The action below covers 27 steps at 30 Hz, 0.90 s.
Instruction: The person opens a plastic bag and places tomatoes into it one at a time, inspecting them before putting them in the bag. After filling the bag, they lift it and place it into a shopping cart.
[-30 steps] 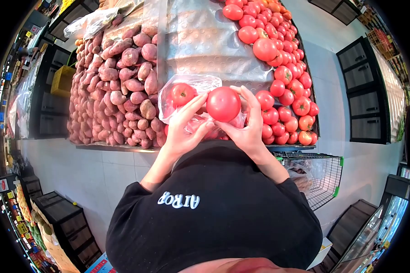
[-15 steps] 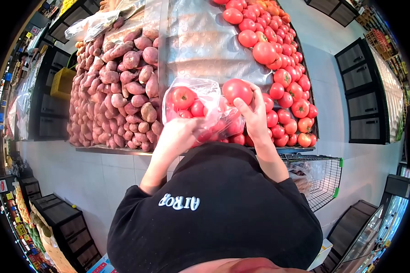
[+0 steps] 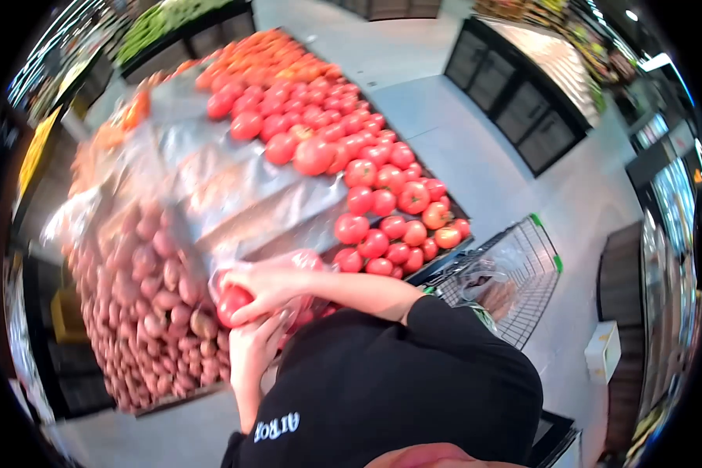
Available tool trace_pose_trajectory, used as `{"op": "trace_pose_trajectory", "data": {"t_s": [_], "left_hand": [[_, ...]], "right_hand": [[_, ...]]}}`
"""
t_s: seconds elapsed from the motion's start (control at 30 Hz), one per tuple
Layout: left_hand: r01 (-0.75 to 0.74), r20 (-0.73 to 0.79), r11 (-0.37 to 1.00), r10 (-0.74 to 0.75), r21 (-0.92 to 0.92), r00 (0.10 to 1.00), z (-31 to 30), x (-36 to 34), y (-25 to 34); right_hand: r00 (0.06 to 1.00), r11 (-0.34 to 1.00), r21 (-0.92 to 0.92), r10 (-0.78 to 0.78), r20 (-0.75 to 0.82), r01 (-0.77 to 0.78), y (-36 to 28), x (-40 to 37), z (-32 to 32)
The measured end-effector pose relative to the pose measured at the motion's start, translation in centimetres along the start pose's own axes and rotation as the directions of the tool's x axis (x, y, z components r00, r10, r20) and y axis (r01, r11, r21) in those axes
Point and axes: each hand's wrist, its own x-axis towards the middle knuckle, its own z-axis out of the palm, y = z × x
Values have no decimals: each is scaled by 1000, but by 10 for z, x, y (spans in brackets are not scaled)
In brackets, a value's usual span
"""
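My right hand (image 3: 267, 287) reaches across to the left, its fingers curled round a red tomato (image 3: 232, 304) at the mouth of a clear plastic bag (image 3: 304, 260). Just below, my left hand (image 3: 253, 343) is closed on the gathered side of the bag. More red tomatoes show through the plastic to the right of my hands. Part of the bag is hidden behind my right hand and forearm.
Loose tomatoes (image 3: 382, 179) are heaped on the right of the stand, sweet potatoes (image 3: 144, 312) on the left. Between them lies a silvery sheet (image 3: 226, 183). A wire shopping cart (image 3: 534, 273) with bagged goods stands at my right. A white box (image 3: 602, 352) sits farther right.
My right hand has carried the tomato leftward from beside the bag to its mouth. My left hand still grips the bag. The view has turned to the right, bringing more of the cart into sight.
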Motion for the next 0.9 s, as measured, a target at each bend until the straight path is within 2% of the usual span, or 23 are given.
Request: {"op": "trace_pose_trajectory", "data": {"t_s": [0.03,0.07,0.13,0.2,0.23,0.33,0.37,0.47,0.53,0.57,0.67,0.77,0.9], "left_hand": [[8,10,998,-9,58,1000,-1,-1,-3],[1,-70,1000,1,25,998,-1,1,-3],[9,-104,1000,-11,-13,995,0,5,-5],[141,-69,988,-144,-56,987,-8,4,1],[184,-33,982,-186,-49,982,-10,1,-2],[41,-30,999,-41,12,999,-20,5,-7],[81,-3,997,-81,4,997,-20,3,-12],[109,-130,991,-118,-71,984,-9,0,-18],[51,-174,995,-65,-81,983,-7,3,-16],[40,-185,996,-54,-79,981,-7,4,-17],[83,-152,992,-97,-99,984,-7,3,-17],[92,-118,990,-104,-102,988,-9,5,-16],[68,-105,993,-78,-95,991,-7,8,-17]], "right_hand": [[994,995,-18,98,56,-97,2,2,-1],[974,981,-25,192,119,-191,5,4,0],[965,955,-224,225,132,-192,17,13,1],[936,901,-360,314,158,-242,20,14,-1],[944,891,-401,293,153,-212,18,12,-5],[973,871,-474,204,107,-131,32,14,6],[985,868,-487,152,78,-95,36,15,11],[999,863,-503,-35,19,40,52,23,33],[979,858,-481,-202,4,179,69,29,46],[987,855,-497,-157,25,149,74,29,51],[983,759,-633,-184,17,153,99,22,62],[988,751,-643,-109,105,151,55,-2,35],[975,790,-571,-194,112,223,70,1,45]]}}
